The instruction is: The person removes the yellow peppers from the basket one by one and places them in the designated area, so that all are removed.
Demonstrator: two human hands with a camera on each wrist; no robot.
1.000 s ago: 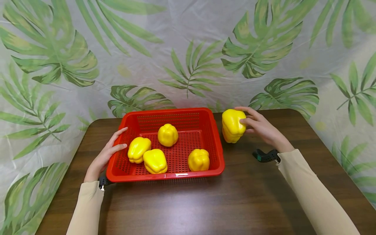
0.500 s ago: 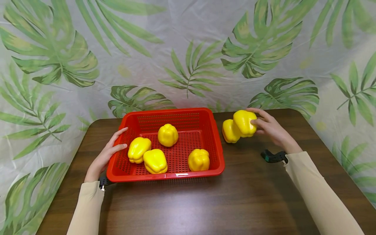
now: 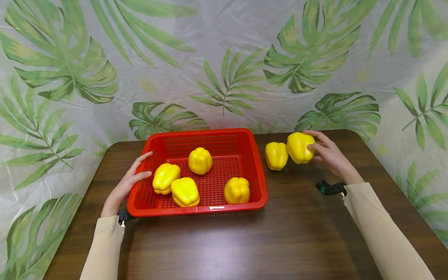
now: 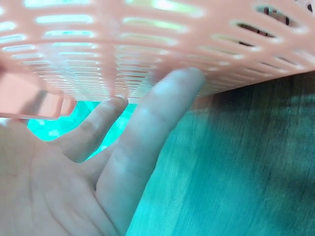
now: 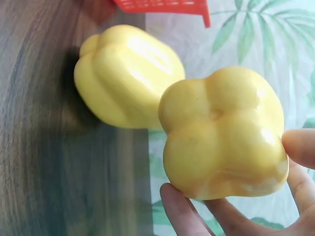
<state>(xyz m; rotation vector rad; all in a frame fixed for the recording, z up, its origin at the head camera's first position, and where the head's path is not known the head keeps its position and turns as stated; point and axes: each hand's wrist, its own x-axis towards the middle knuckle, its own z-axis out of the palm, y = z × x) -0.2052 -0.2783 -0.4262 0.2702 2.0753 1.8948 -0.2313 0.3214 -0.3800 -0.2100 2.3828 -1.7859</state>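
Observation:
On the left rim of a red plastic basket lies my left hand. Its thumb and a finger reach over the rim, while other fingers touch the slotted outer wall in the left wrist view. Several yellow bell peppers, one of them a pepper near the back, are inside the basket. Right of the basket, my right hand holds another yellow bell pepper between thumb and fingers; its lobed end faces the right wrist camera. Just left of it, a yellow bell pepper sits on the table.
The brown wooden table carries the basket. Behind it hangs a pale, leaf-patterned cloth. Black wrist straps show at both cuffs.
My right hand has moved right with its pepper and slightly down, away from the pepper on the table, which now shows fully. My left hand and the basket have stayed put.

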